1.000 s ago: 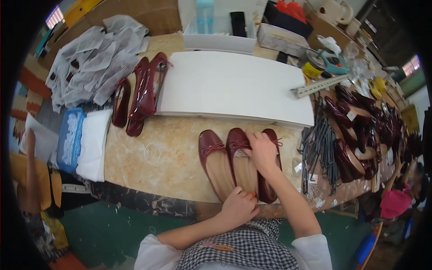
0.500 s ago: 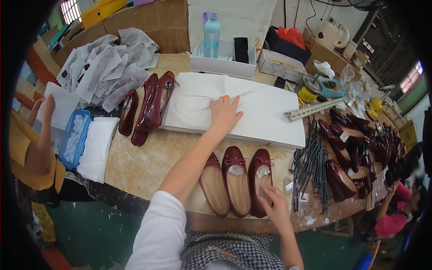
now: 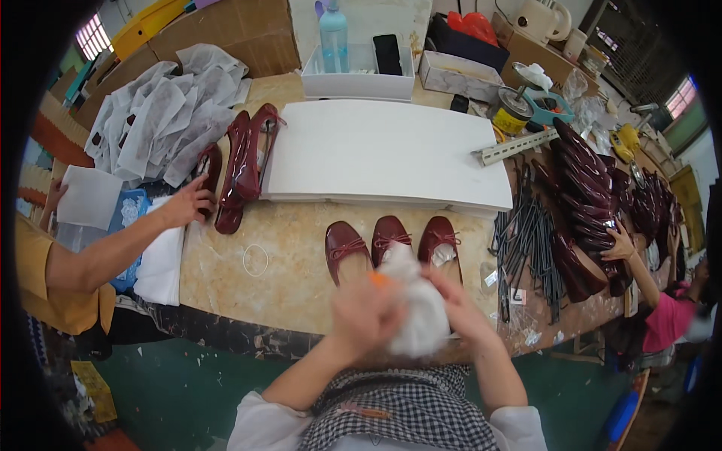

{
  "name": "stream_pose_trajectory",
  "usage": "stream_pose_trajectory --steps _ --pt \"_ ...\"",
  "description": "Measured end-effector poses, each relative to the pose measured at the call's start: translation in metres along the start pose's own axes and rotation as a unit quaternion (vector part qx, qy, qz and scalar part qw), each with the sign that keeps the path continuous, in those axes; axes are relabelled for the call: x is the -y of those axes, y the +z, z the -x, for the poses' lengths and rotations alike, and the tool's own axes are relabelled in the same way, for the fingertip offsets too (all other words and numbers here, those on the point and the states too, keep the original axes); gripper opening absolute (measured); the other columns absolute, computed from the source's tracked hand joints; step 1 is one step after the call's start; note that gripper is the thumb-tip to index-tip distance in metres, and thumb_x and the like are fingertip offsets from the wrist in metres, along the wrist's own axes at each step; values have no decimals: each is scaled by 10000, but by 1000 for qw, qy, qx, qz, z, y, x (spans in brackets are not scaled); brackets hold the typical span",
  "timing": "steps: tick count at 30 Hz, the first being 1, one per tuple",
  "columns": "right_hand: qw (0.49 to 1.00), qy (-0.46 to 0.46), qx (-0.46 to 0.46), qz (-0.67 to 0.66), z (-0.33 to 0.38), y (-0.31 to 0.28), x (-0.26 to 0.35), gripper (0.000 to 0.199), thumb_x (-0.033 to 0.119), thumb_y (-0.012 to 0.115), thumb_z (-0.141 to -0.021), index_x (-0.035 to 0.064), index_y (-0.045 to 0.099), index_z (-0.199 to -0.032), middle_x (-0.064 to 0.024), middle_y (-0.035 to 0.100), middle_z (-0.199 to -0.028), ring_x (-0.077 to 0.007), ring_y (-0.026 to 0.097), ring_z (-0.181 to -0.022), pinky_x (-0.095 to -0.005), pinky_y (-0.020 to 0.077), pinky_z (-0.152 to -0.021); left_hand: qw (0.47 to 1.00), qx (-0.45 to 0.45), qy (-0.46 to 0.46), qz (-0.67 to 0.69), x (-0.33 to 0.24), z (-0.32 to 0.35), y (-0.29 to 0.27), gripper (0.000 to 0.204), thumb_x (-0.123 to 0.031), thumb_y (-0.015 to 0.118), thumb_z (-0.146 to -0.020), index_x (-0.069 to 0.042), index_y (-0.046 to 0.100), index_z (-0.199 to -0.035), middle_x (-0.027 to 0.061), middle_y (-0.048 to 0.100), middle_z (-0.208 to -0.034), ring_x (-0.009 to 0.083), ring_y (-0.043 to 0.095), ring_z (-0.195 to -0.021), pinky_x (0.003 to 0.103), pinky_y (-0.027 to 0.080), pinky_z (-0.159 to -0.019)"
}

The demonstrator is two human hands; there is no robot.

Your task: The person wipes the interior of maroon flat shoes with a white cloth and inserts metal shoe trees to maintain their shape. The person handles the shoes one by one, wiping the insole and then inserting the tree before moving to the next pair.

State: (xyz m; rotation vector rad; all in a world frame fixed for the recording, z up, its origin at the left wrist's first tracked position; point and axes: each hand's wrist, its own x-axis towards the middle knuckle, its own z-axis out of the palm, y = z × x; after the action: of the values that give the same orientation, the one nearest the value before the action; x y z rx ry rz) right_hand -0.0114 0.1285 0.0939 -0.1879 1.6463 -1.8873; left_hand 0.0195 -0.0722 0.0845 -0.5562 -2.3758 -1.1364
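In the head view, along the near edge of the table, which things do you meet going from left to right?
Co-worker's hand → white ring → left hand → crumpled white paper → right hand → bundle of dark strips → pile of dark red shoe parts.

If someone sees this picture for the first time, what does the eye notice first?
First, the left hand and right hand crumpling a wad of white paper at the table's near edge. Just beyond stand three dark red shoes in a row, with a broad stack of white sheets behind them.
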Motion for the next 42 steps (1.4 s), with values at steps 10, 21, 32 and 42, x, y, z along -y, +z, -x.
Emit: stream_pose_trajectory --steps 10,21,32,42 --pt "991 -90 -94 -10 -81 13 -21 492 -40 649 -722 70 623 -1201 -115 649 -1083 -264 643 -997 -328 506 -863 951 206 -215 -78 25 43 -1 259 -218 507 -920 -28 645 -1029 152 663 -898 292 633 -755 402 499 -692" --pt "738 -283 -24 613 -121 62 -51 232 157 653 -745 64 658 -958 -109 560 -877 -264 596 -875 -384 482 -723 972 181 -87 -119 4 66 25 223 -236 675 -769 -32 671 -679 87 629 -657 213 606 -632 346 411 -686" --pt "790 -247 -129 547 -147 47 -44 483 125 699 -733 82 567 -1196 -152 589 -989 -319 609 -925 -398 512 -764 985 131 4 -113 27 58 5 223 -256 681 -779 -41 679 -840 135 654 -879 276 615 -829 379 435 -816" --pt "903 -161 -84 389 63 -5 -9 349 55 650 -849 -2 595 -1188 -112 652 -889 -199 629 -826 -298 496 -775 766 142 -363 -510 91 141 -181 404 -419 517 -898 -96 710 -750 116 690 -761 335 677 -676 465 533 -621"
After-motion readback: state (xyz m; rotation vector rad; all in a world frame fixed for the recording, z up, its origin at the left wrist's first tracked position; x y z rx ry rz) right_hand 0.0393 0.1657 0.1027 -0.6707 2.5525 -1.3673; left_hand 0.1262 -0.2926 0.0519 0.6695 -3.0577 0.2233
